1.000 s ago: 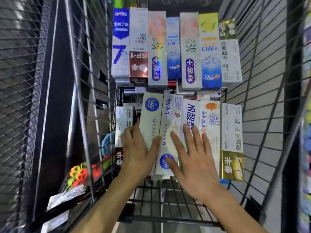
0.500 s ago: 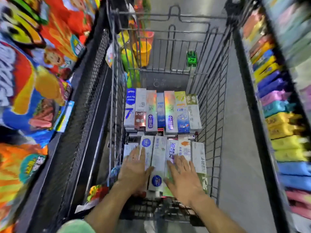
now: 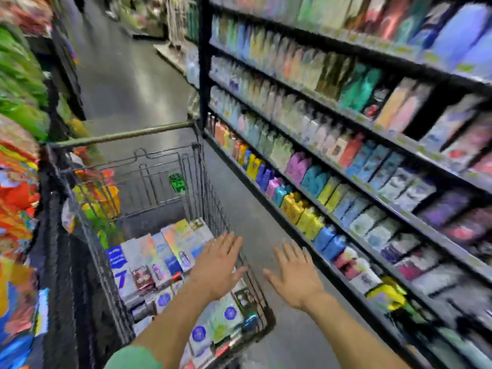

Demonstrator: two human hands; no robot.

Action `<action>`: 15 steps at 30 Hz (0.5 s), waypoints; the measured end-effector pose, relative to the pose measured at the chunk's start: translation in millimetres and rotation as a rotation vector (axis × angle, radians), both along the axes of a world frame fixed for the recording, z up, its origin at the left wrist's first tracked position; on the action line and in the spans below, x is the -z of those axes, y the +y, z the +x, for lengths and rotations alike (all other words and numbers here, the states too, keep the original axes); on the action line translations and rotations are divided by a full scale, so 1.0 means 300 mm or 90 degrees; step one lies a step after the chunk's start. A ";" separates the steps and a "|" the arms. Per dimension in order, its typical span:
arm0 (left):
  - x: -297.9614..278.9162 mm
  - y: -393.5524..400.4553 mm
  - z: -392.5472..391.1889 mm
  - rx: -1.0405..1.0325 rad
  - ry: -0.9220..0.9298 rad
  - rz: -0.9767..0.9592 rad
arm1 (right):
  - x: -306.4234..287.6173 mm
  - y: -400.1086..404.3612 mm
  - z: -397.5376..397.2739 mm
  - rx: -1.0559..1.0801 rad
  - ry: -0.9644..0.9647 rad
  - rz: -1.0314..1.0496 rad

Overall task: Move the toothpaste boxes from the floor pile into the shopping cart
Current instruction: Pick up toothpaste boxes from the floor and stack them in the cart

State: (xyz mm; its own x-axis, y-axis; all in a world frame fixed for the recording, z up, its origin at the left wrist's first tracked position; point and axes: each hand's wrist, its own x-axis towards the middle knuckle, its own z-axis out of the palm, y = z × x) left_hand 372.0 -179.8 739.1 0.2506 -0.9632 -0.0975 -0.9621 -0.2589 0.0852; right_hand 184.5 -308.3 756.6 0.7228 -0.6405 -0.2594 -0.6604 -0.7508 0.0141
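The wire shopping cart [image 3: 207, 198] stands at lower left with rows of toothpaste boxes [image 3: 159, 257] lying flat inside. My left hand [image 3: 217, 265] hovers flat over the cart's right rim, fingers spread, holding nothing. Over the bare floor to the right of the cart, my right hand [image 3: 294, 275] is also open with fingers spread and nothing in it. The floor pile is out of view. The whole picture is motion-blurred.
A tall black shelf unit [image 3: 346, 161] full of colourful packs runs along the right, close to the cart. Bright snack bags [image 3: 18, 198] fill the racks on the left. The grey aisle floor [image 3: 127, 83] stretches ahead beyond the cart's handle bar [image 3: 125, 134].
Both hands have lifted off the boxes in the cart and swung right. My view has risen and turned right, from the cart's inside to the aisle and shelves.
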 end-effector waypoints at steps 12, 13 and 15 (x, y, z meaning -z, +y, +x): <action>-0.278 -0.331 -0.722 0.388 -0.069 -0.071 | -0.215 0.165 -0.926 0.462 -0.053 -0.088; -0.280 -0.342 -0.792 0.413 -0.069 -0.069 | -0.210 0.194 -1.011 0.501 -0.051 -0.089; -0.291 -0.354 -0.937 0.461 -0.066 -0.066 | -0.202 0.255 -1.176 0.572 -0.057 -0.099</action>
